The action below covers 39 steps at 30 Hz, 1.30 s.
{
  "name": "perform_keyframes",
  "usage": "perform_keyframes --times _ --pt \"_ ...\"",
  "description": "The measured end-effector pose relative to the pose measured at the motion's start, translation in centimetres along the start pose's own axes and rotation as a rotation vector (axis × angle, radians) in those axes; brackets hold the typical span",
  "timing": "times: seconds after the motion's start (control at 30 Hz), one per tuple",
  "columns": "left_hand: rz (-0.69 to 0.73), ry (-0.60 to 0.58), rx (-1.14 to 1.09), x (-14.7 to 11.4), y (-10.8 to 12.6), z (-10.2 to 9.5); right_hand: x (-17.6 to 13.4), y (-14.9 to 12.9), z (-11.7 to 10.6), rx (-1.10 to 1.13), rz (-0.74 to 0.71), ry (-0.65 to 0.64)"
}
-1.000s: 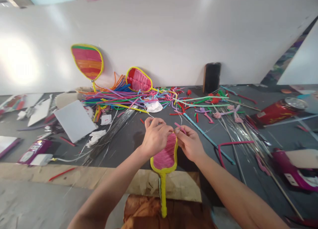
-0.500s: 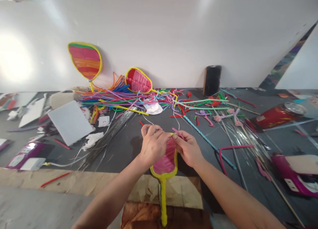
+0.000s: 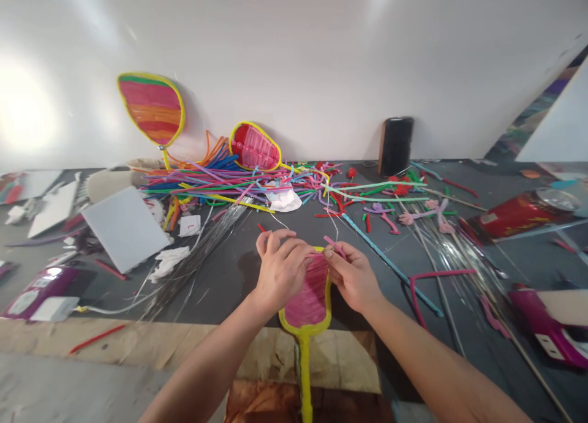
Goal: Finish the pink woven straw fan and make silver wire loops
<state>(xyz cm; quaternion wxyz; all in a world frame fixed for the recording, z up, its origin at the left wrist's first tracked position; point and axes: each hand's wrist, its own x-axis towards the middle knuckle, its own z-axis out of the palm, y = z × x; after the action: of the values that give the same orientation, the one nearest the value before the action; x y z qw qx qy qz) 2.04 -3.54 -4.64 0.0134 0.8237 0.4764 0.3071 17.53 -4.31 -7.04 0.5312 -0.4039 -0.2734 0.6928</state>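
Note:
My left hand (image 3: 281,270) and my right hand (image 3: 356,279) meet over the top of a pink paddle-shaped fan (image 3: 307,303) with a yellow fuzzy rim and handle. Both are closed in a pinch on a short pink pipe cleaner (image 3: 337,245). One end sticks out above my right thumb, and a stretch runs between the two sets of fingertips. The fan's handle points toward me, over the table's front edge. My fingers cover part of the fan's upper rim.
A heap of coloured pipe cleaners (image 3: 206,183) lies along the wall, with two finished fans, one striped (image 3: 151,108) and one red-pink (image 3: 257,146), leaning behind. A phone (image 3: 395,146) stands upright. Right are a red can (image 3: 519,215) and a purple device (image 3: 549,325); left, a white card (image 3: 126,229).
The view has shifted slightly. My hands keep pinching the pink pipe cleaner over the fan, with only small finger movements.

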Motion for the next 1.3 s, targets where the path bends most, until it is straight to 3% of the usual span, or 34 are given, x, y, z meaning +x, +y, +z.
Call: perform_keyframes --times 1.3 --pt "0.017 -0.033 -0.095 -0.43 -0.21 0.61 -0.36 0.79 -0.12 -0.015 0.045 -0.079"
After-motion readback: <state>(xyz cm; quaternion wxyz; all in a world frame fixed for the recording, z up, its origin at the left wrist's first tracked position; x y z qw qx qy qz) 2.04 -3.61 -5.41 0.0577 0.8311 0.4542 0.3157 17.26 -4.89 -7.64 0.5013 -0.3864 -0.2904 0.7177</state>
